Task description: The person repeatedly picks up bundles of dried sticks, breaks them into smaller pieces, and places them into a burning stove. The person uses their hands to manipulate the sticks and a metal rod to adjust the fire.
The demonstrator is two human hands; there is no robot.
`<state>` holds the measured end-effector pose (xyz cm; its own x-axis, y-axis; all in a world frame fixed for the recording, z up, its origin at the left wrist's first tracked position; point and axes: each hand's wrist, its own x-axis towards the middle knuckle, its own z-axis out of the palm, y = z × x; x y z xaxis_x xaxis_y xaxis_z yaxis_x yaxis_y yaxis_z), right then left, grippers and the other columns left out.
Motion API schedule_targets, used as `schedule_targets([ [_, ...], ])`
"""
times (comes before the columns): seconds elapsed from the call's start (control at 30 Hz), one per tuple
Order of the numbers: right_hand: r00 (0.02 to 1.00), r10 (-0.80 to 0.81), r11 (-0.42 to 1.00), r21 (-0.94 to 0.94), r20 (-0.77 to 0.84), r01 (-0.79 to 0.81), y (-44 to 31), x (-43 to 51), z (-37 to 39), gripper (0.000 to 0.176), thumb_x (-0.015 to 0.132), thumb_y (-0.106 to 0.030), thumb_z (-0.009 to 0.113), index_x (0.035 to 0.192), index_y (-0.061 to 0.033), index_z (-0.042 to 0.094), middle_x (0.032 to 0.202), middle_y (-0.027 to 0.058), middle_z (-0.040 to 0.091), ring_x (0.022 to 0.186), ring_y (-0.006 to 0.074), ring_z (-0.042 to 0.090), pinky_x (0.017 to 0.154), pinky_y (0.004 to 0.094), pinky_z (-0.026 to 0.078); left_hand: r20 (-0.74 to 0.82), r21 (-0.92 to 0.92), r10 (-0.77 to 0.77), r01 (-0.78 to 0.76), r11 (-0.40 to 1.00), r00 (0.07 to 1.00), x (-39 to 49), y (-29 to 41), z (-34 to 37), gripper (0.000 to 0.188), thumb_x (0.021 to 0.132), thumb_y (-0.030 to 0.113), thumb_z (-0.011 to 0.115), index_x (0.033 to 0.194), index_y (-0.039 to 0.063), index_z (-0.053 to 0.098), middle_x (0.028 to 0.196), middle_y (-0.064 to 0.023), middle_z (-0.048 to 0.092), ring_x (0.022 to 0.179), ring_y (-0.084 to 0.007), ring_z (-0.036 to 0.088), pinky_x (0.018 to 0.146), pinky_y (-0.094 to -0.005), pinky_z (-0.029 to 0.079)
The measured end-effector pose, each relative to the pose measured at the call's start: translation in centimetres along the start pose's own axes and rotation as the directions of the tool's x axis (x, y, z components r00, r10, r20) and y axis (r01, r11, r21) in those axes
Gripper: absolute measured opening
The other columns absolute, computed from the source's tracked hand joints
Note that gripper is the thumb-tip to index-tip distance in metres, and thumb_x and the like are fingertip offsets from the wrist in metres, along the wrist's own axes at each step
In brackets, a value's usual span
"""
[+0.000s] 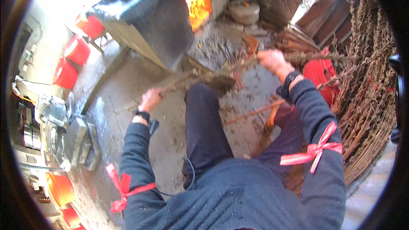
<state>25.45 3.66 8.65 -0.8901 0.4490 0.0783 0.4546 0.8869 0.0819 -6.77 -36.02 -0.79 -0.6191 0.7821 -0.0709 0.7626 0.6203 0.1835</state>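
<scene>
My left hand (151,100) is closed around one end of a long bundle of dry plant stalks (220,74). Farther along the same stalks, on the right, my right hand (274,62) grips them, and their twiggy ends reach on towards the right. The bundle lies crosswise above my knee, slightly blurred. Beyond it, bright flames (197,4) burn in the mouth of a stove (156,22). Grey ash with bits of charred stalk (212,49) lies on the floor before the stove mouth.
A large heap of dried stalks (367,102) stands at my right, beside a red bag-like thing (319,73). A thin reddish stick (252,113) lies near my foot. A round pale container (244,11) is beyond the ash. Red buckets (65,73) stand at the far left.
</scene>
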Motion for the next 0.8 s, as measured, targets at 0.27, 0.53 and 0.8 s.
schedule_targets([
  [0.27, 0.997, 0.047, 0.995, 0.087, -0.069, -0.041, -2.1, -2.1, 0.6, 0.017, 0.077, -0.032, 0.065, 0.079, -0.0151, 0.065, 0.076, 0.0103, 0.068, 0.079, 0.0294, 0.067, 0.07, 0.0432, 0.048, 0.08, -0.079, -0.113, 0.119, 0.99, 0.99, -1.9, -0.3, 1.2, 0.034, 0.082, 0.051, 0.061, 0.098, 0.022, 0.069, 0.093, -0.0121, 0.068, 0.093, -0.0346, 0.064, 0.078, -0.0457, 0.05],
  [0.53, 0.971, 0.067, 0.997, 0.041, -0.23, -0.059, -2.7, -3.6, -0.2, 0.012, 0.078, -0.023, 0.056, 0.077, -0.0161, 0.065, 0.072, 0.01, 0.067, 0.074, 0.0295, 0.067, 0.068, 0.0432, 0.044, 0.187, -0.195, -0.112, 0.149, 0.969, 0.976, -5.5, 0.6, 5.0, 0.047, 0.082, 0.054, 0.061, 0.097, 0.01, 0.067, 0.08, -0.0174, 0.067, 0.081, -0.0365, 0.065, 0.064, -0.0443, 0.05],
  [0.8, 0.975, 0.062, 0.994, 0.099, -0.215, -0.041, -5.2, -5.4, -3.4, 0.028, 0.083, -0.036, 0.061, 0.094, -0.0104, 0.06, 0.085, 0.0109, 0.066, 0.084, 0.0299, 0.064, 0.076, 0.0439, 0.045, 0.131, -0.641, -0.267, 0.286, 0.712, 0.955, -8.0, 4.9, 4.7, 0.029, 0.088, 0.031, 0.064, 0.081, 0.003, 0.064, 0.055, -0.0003, 0.05, 0.047, -0.0118, 0.046, 0.042, -0.0304, 0.037],
])
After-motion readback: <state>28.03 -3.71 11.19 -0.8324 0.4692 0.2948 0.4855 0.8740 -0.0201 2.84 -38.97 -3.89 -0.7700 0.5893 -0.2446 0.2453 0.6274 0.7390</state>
